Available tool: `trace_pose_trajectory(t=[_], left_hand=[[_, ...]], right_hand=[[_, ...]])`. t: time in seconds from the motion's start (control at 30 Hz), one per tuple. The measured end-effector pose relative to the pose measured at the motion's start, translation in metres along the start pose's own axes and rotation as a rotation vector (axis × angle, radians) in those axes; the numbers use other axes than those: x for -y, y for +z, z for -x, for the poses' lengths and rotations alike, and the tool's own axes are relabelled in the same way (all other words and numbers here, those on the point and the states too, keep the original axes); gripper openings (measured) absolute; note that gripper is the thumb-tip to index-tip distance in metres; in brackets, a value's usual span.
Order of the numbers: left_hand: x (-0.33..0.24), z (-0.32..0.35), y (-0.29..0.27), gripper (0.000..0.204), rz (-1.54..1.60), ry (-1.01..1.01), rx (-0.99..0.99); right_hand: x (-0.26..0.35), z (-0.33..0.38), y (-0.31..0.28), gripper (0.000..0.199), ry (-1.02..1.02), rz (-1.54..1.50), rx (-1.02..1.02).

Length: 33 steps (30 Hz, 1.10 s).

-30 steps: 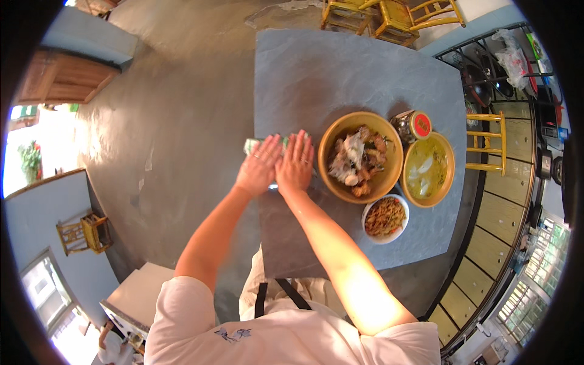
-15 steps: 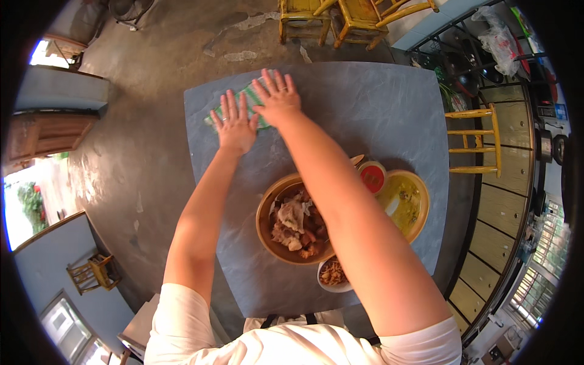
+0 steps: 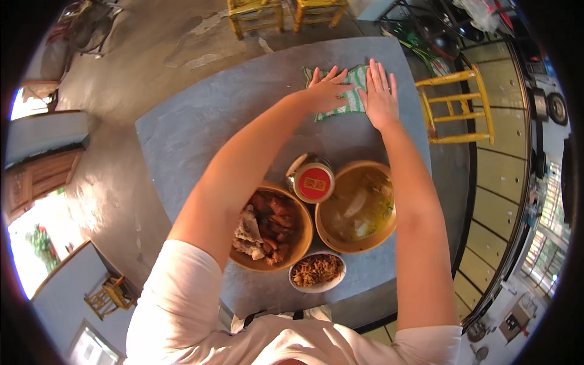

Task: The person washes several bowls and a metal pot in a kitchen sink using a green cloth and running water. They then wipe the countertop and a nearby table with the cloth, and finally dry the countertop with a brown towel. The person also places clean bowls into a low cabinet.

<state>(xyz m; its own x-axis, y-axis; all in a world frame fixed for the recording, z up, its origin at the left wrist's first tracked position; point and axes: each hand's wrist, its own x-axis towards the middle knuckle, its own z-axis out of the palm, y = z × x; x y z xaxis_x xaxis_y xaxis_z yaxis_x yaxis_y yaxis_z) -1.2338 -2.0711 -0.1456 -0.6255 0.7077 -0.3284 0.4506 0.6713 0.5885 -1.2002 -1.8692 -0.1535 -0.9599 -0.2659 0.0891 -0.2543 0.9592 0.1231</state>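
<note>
Across the far right part of the grey table (image 3: pixel 201 137), a green-and-white cloth (image 3: pixel 354 104) is spread, partly covered by the left hand (image 3: pixel 330 94), with fingers opened wide, and at its right edge by the right hand (image 3: pixel 382 104), with fingers stretched out; nothing is seen gripped by either. It is judged light, soft and easily wrinkled, so it is best held under flat palms or pinched at a free corner.
</note>
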Motion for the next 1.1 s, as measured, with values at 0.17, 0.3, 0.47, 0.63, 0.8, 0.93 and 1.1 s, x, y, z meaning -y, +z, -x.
trace_pose_trajectory(t=[0.17,0.3,0.47,0.63,0.8,0.93,1.1], left_hand=[[0.009,0.004,0.019,0.06,-0.193,0.241,-0.043],[-0.003,0.014,-0.005,0.057,-0.281,0.217,-0.24],[0.012,0.072,-0.018,0.057,-0.145,0.088,-0.491],[0.051,0.177,-0.015,0.045,-0.172,-0.016,-0.584],[0.058,0.324,0.05,0.038,-0.088,-0.231,-0.695],[0.037,0.433,0.168,0.041,0.11,-0.471,-0.793],[-0.06,0.517,0.248,0.047,0.169,-0.555,-0.616]], right_hand=[[-0.005,0.025,-0.019,0.061,-0.238,-0.465,0.119],[0.013,0.021,0.015,0.072,-0.027,-0.423,0.007],[-0.018,0.026,0.02,0.079,0.122,-0.031,0.081],[-0.059,0.146,0.009,0.069,0.093,-0.128,0.105],[-0.029,0.305,-0.029,0.064,0.343,-0.062,0.16],[0.075,0.397,-0.051,0.065,0.591,-0.1,0.151],[0.21,0.494,-0.084,0.064,0.683,-0.203,0.244]])
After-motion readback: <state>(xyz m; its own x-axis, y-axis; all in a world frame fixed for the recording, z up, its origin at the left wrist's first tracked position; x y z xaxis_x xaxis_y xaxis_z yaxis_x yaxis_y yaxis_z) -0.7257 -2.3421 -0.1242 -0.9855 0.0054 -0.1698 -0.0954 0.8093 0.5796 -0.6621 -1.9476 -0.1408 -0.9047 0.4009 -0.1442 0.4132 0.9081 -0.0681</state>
